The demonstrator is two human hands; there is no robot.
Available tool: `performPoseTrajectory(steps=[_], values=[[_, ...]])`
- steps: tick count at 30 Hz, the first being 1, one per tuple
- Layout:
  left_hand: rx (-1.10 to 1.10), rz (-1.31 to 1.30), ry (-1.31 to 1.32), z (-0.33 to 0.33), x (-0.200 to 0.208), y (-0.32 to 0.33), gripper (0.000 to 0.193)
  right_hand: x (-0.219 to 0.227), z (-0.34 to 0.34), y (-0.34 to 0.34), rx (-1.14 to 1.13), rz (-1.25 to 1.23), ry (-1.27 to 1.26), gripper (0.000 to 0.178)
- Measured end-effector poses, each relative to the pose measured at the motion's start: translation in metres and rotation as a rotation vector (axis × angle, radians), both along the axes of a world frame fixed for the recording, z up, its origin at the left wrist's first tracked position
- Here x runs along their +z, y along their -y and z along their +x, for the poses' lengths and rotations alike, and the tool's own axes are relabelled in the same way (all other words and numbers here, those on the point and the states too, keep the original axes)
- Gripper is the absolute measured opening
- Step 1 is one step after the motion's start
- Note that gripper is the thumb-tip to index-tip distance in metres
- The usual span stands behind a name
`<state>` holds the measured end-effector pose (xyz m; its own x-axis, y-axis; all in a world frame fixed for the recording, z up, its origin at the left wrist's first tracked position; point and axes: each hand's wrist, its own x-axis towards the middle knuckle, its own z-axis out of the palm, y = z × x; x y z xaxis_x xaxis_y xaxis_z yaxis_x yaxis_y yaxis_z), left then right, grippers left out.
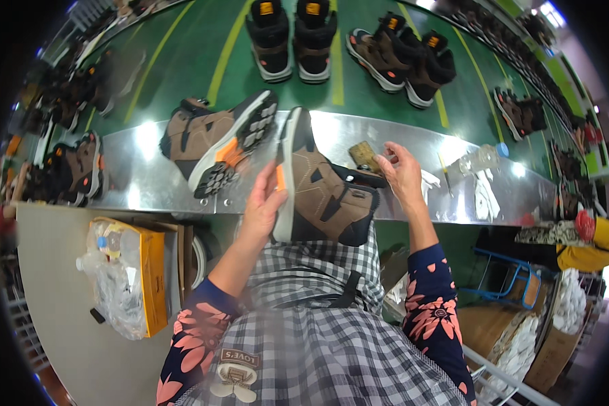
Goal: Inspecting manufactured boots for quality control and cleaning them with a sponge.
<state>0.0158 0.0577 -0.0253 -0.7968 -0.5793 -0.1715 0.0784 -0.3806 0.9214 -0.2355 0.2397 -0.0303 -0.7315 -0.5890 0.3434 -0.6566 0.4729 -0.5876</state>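
Observation:
A brown and black work boot (321,193) with a pale sole and an orange sole patch is tilted on its side in front of me. My left hand (264,203) grips it by the sole edge. Beside the boot's collar is my right hand (400,172), its fingers curled but apart, with nothing visible in them. A yellowish-brown block (363,155), perhaps a sponge, lies just past those fingertips. The matching boot (216,142) rests on the metal ledge (135,193) to the left, its black and orange tread turned toward me.
Several boots stand on the green belt (176,64), including an upright pair (314,40) and a leaning pair (399,57). A clear bottle (479,160) and white cloth (485,196) lie at right. On the left table is a yellow box (153,284) with plastic bottles.

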Motion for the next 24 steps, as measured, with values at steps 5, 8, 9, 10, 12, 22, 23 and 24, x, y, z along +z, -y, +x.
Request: performPoseTrajectory(steps=[5, 8, 9, 10, 12, 22, 23, 24], values=[[0.026, 0.045, -0.027, 0.001, -0.006, 0.001, 0.070, -0.010, -0.028, 0.022, 0.151, 0.421, -0.009, 0.054], [0.053, 0.080, -0.016, -0.001, -0.005, -0.002, 0.067, 0.002, -0.024, 0.023, 0.044, 0.182, 0.254, 0.037], [0.069, 0.078, -0.024, -0.003, -0.004, -0.003, 0.066, 0.009, -0.017, 0.025, -0.048, 0.123, 0.337, 0.032], [0.090, 0.083, -0.033, -0.005, -0.003, -0.007, 0.066, 0.018, -0.009, 0.026, -0.022, -0.100, 0.408, 0.031], [0.139, 0.102, -0.031, -0.009, -0.002, -0.017, 0.065, 0.040, 0.013, 0.023, -0.038, -0.442, 0.602, 0.029], [0.199, 0.117, -0.086, -0.017, -0.002, -0.031, 0.062, 0.064, 0.114, 0.084, 0.264, -0.170, 0.179, 0.052], [0.192, 0.124, -0.079, -0.017, -0.002, -0.032, 0.061, 0.065, 0.114, 0.084, 0.289, -0.157, 0.135, 0.050], [0.200, 0.125, -0.082, -0.017, -0.002, -0.032, 0.061, 0.066, 0.116, 0.080, 0.288, -0.135, 0.147, 0.048]])
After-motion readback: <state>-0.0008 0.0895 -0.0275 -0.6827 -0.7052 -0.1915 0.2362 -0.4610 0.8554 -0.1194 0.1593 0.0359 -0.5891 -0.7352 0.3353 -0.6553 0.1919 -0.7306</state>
